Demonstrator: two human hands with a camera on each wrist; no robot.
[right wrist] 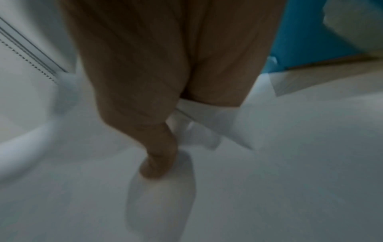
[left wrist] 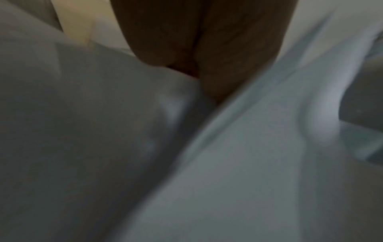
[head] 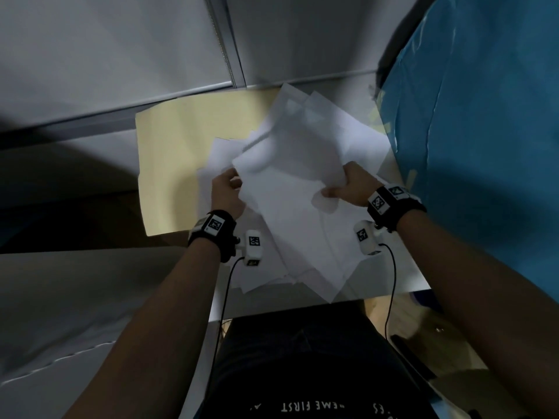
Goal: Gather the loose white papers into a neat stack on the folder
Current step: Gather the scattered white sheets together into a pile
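Note:
A loose, fanned bunch of white papers (head: 290, 189) is held above a pale yellow folder (head: 169, 152) that lies open on the desk. My left hand (head: 228, 192) grips the bunch at its left edge, and my right hand (head: 348, 186) pinches its right edge, thumb on top. In the right wrist view the thumb (right wrist: 159, 163) presses on the white papers (right wrist: 269, 163), with fingers curled under folded edges. The left wrist view is blurred: my left hand (left wrist: 207, 49) sits against the papers (left wrist: 248, 163), with a strip of folder (left wrist: 76, 21) behind. The sheets lie askew, corners pointing different ways.
A blue plastic sheet (head: 472, 131) rises close on the right. Grey partition panels (head: 121, 55) stand behind the desk. The desk's near edge (head: 302, 303) runs just below the papers, with my dark-clothed lap (head: 302, 358) beneath. Cables hang from both wrist cameras.

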